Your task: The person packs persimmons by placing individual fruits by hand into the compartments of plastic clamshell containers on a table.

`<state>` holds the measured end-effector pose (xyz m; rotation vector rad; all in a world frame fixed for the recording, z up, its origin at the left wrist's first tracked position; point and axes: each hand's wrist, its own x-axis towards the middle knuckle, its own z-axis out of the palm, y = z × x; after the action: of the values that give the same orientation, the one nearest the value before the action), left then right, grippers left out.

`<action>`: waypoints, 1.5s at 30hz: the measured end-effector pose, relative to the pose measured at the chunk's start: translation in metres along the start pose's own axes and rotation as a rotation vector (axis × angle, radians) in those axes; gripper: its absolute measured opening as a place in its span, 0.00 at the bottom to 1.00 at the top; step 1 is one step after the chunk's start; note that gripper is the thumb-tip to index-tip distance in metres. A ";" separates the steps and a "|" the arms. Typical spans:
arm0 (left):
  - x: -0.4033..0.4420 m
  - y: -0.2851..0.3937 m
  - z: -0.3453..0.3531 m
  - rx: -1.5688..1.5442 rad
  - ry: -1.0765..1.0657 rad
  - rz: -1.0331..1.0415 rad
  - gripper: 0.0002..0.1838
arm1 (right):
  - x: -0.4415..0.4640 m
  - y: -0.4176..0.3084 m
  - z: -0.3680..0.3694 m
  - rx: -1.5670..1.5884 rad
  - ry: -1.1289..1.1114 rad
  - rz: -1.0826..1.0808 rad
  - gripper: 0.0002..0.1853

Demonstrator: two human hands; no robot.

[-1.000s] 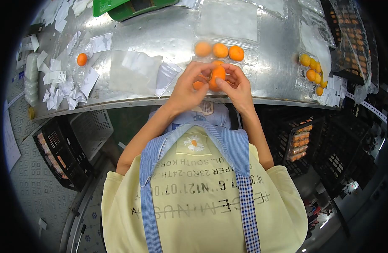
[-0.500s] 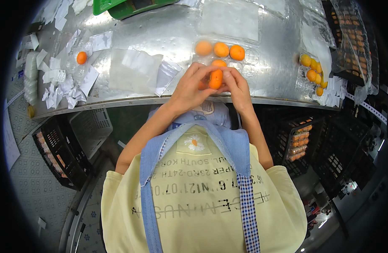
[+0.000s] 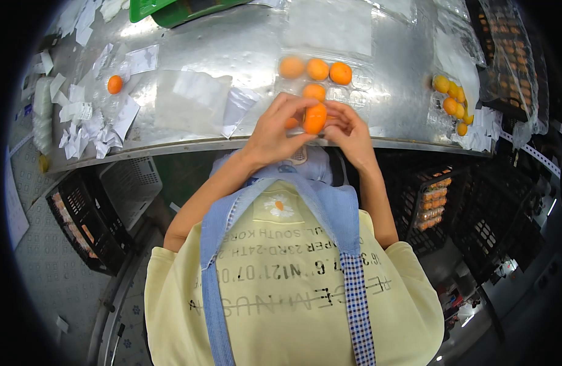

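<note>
An orange mandarin [image 3: 315, 119] is held upright between the thumb and fingers of my left hand [image 3: 275, 131], just above the table's front edge. My right hand [image 3: 352, 135] is beside the fruit's right side, its fingers curled in together; what is pinched there, if anything, is too small to make out. Beyond my hands lies a clear plastic tray [image 3: 358, 97] with moulded hollows. Several mandarins sit in its back row, among them a right-hand one [image 3: 341, 73], and another mandarin [image 3: 314, 92] is in front of them. Part of one more mandarin [image 3: 291, 123] shows behind my left fingers.
At left are a loose mandarin [image 3: 115, 85] and scattered paper scraps [image 3: 79, 111]. Right of me sit several yellowish fruits [image 3: 450, 106]. A green tray [image 3: 189, 13] stands at the back. Below the metal table [image 3: 256, 43] are black crates [image 3: 86, 226] holding packed fruit.
My right hand has drawn back slightly to the right, and its thumb has come off the mandarin's face. My left hand keeps its hold, with the fruit turned slightly.
</note>
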<state>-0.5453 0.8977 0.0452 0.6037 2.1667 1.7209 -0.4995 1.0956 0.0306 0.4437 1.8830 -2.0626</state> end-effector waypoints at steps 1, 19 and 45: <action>0.000 0.000 0.002 -0.011 -0.014 0.010 0.33 | -0.003 0.001 0.004 0.078 -0.044 -0.055 0.21; -0.006 -0.078 -0.016 0.111 0.212 -0.391 0.23 | 0.025 -0.017 -0.092 -1.148 0.106 -0.369 0.29; -0.008 -0.103 -0.012 -0.059 0.098 -0.536 0.18 | 0.093 -0.021 -0.057 -1.296 0.049 -0.526 0.26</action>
<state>-0.5582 0.8636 -0.0523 -0.0833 2.0771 1.5291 -0.5911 1.1527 0.0047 -0.3641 3.0159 -0.5989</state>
